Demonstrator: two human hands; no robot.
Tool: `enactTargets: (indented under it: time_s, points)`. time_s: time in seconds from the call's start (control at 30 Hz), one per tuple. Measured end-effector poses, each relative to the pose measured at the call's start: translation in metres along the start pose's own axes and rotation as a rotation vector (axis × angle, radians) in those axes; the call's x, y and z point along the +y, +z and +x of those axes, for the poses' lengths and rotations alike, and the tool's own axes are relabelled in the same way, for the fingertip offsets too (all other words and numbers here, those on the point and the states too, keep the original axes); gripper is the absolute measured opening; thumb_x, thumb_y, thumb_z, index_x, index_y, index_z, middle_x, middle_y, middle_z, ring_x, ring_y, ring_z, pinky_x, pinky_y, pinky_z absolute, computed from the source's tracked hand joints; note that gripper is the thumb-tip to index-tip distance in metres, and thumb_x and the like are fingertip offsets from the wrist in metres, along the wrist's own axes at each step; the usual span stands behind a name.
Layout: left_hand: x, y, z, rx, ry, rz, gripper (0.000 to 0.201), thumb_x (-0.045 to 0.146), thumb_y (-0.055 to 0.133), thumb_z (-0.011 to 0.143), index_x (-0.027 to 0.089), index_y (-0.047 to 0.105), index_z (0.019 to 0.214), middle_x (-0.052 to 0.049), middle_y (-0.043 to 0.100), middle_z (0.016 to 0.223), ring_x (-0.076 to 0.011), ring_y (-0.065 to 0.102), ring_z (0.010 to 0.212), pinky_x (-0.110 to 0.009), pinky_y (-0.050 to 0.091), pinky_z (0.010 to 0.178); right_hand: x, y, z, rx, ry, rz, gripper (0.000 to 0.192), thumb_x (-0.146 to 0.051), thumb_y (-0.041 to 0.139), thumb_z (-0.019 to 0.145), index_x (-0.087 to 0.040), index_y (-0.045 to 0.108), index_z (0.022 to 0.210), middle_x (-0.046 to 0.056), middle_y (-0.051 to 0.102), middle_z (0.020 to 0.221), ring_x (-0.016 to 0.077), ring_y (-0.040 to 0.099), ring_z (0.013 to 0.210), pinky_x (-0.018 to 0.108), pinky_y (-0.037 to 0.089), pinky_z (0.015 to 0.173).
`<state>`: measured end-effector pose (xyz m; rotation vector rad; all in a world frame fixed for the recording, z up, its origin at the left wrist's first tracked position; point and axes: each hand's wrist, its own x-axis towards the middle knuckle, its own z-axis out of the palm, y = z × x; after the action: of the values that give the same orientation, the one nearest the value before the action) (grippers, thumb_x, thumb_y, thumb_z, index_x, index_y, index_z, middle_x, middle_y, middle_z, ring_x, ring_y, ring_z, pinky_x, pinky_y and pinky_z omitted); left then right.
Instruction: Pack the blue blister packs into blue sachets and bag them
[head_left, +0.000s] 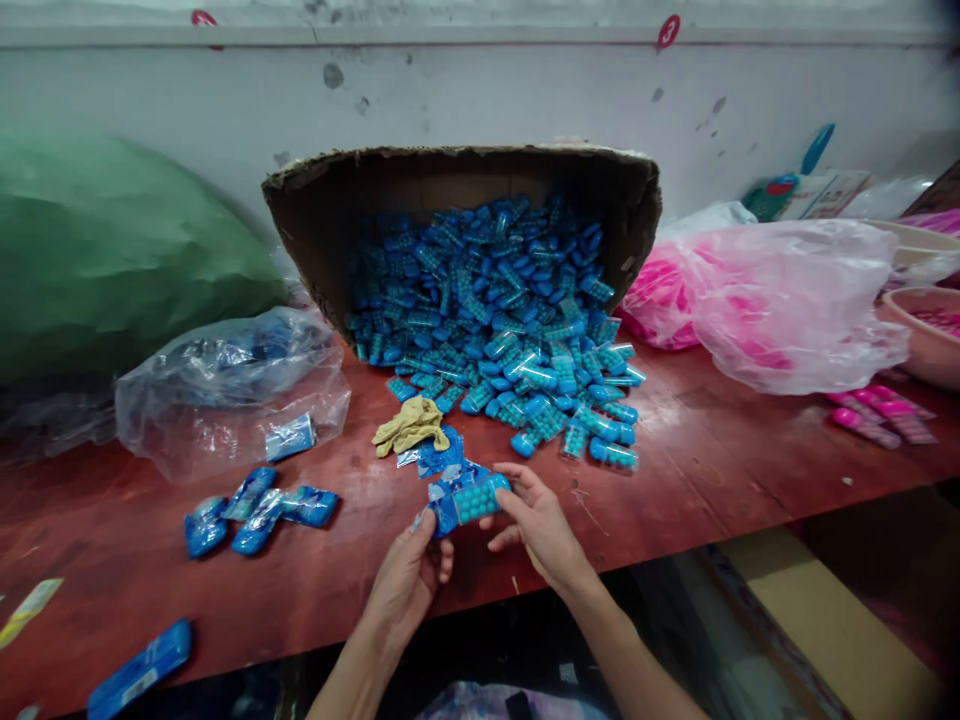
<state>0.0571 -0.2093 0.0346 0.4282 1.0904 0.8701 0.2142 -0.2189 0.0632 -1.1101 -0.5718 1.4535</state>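
A small blue capsule-shaped container (480, 497), filled with turquoise beads, is held between the two hands just above the near edge of the red table (712, 470). It is pinched at its right end by the thumb and fingers of the right hand (536, 520), which is partly closed around it. A blue plastic wrapper (442, 510) at the container's left end is gripped by the fingertips of the left hand (409, 575), whose fingers are curled shut on it; whether the container is already inside the wrapper cannot be told.

Just beyond the hands, a few more blue wrappers (439, 455) are laid flat, and a crumpled yellowish cloth (409, 425) is seen beside them. Farther beyond, a heap of the same blue containers (499, 320) is spilled from a tipped cardboard box (322, 215) set against the wall.

To the left of the hands, several wrapped blue packets (259, 510) are scattered, with a clear plastic bag (225, 390) behind them and a green bundle (112, 250) farther back. To the right, a clear bag of pink items (772, 300) and some loose pink containers (881, 415) are seen.
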Motion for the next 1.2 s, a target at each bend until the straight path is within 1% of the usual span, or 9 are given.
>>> enactTargets:
  time_s: [0.13,0.23,0.33,0.47,0.6,0.73,0.8,1.03,1.2]
  points:
    - [0.003,0.001,0.002,0.000,0.042,0.027,0.035,0.042,0.069,0.061,0.017,0.049,0.072,0.001,0.057,0.045,-0.0082,0.049,0.039,-0.017,0.033,0.036,0.007,0.000,0.000,0.040,-0.049,-0.060,0.038,-0.033,0.063,0.068,-0.019,0.048,0.100,0.000,0.060,0.085,0.0117,0.063,0.055,0.020,0.052,0.037]
    - [0.008,0.001,0.002,0.028,0.066,0.047,0.037,0.042,0.071,0.058,0.017,0.049,0.072,0.002,0.058,0.045,-0.0087,0.050,0.040,-0.017,0.034,0.037,0.013,0.000,-0.002,0.048,-0.067,-0.103,0.037,-0.033,0.063,0.069,-0.019,0.047,0.099,0.000,0.060,0.084,0.0120,0.063,0.055,0.018,0.051,0.036]
    - [0.012,0.000,0.002,0.054,0.082,0.059,0.040,0.044,0.073,0.054,0.016,0.048,0.070,0.002,0.058,0.045,-0.0091,0.051,0.039,-0.018,0.035,0.037,0.016,0.001,-0.003,0.069,-0.068,-0.100,0.038,-0.035,0.064,0.068,-0.019,0.045,0.097,0.000,0.059,0.083,0.0122,0.064,0.053,0.018,0.050,0.036]
    - [0.013,-0.001,0.003,0.060,0.082,0.063,0.041,0.045,0.073,0.052,0.016,0.048,0.067,0.002,0.057,0.044,-0.0095,0.050,0.038,-0.018,0.035,0.036,0.020,0.003,-0.003,0.095,-0.069,-0.081,0.038,-0.036,0.065,0.067,-0.020,0.044,0.094,-0.001,0.059,0.082,0.0127,0.064,0.054,0.018,0.049,0.036]
    - [0.012,-0.001,0.004,0.074,0.090,0.052,0.039,0.044,0.073,0.053,0.016,0.048,0.066,0.002,0.057,0.043,-0.0090,0.050,0.038,-0.018,0.035,0.036,0.027,0.003,-0.005,0.110,-0.094,-0.135,0.036,-0.036,0.063,0.070,-0.020,0.044,0.096,-0.001,0.059,0.080,0.0136,0.064,0.056,0.018,0.050,0.037]
    - [0.013,-0.003,0.005,0.079,0.067,0.047,0.038,0.043,0.072,0.054,0.017,0.048,0.066,0.003,0.056,0.043,-0.0088,0.050,0.038,-0.018,0.035,0.036,0.037,0.002,-0.008,0.123,-0.164,-0.229,0.033,-0.034,0.062,0.072,-0.020,0.046,0.097,-0.002,0.059,0.076,0.0136,0.065,0.059,0.019,0.052,0.044]
    - [0.015,-0.004,0.006,0.068,0.046,0.054,0.037,0.042,0.072,0.056,0.017,0.048,0.067,0.003,0.057,0.044,-0.0090,0.050,0.039,-0.018,0.036,0.036,0.040,0.001,-0.009,0.124,-0.183,-0.239,0.032,-0.033,0.062,0.073,-0.021,0.046,0.097,-0.003,0.059,0.074,0.0130,0.064,0.059,0.020,0.052,0.046]
    - [0.015,-0.004,0.004,0.062,0.042,0.032,0.033,0.040,0.069,0.060,0.017,0.048,0.070,0.003,0.057,0.045,-0.0093,0.052,0.039,-0.017,0.036,0.036,0.039,0.005,-0.008,0.132,-0.159,-0.183,0.034,-0.033,0.064,0.071,-0.021,0.043,0.095,-0.003,0.059,0.074,0.0139,0.064,0.058,0.020,0.051,0.042]
    - [0.015,-0.006,0.005,0.065,0.032,0.009,0.029,0.037,0.068,0.063,0.017,0.048,0.071,0.003,0.057,0.046,-0.0090,0.052,0.040,-0.017,0.037,0.036,0.044,0.003,-0.015,0.117,-0.169,-0.235,0.028,-0.032,0.062,0.074,-0.021,0.045,0.093,-0.002,0.060,0.073,0.0136,0.063,0.059,0.022,0.052,0.047]
